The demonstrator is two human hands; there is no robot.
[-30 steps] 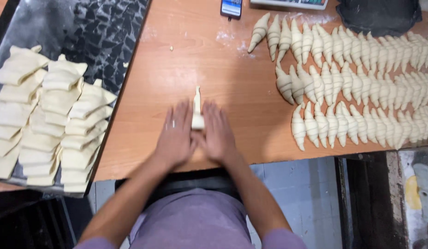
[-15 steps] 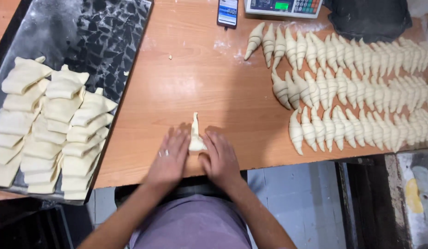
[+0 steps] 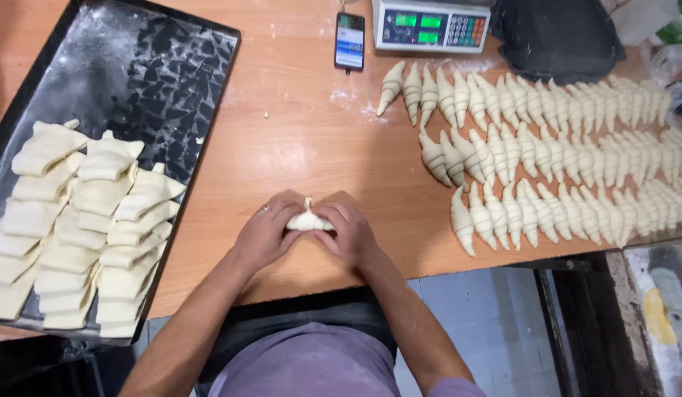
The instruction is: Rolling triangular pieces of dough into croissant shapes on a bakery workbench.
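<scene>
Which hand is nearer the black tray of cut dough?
Left. The left hand is on the rolled dough piece, closer to the black tray; the right hand lies farther away.

The dough (image 3: 309, 220) is shorter now: its long strip ahead of the fingers a second ago is rolled up, with only a small tip showing. Both hands, left (image 3: 264, 237) and right (image 3: 350, 234), sit closer together, fingertips closing over the roll.

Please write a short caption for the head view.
Both hands, left hand and right hand, roll a dough piece on a wooden table.
</scene>
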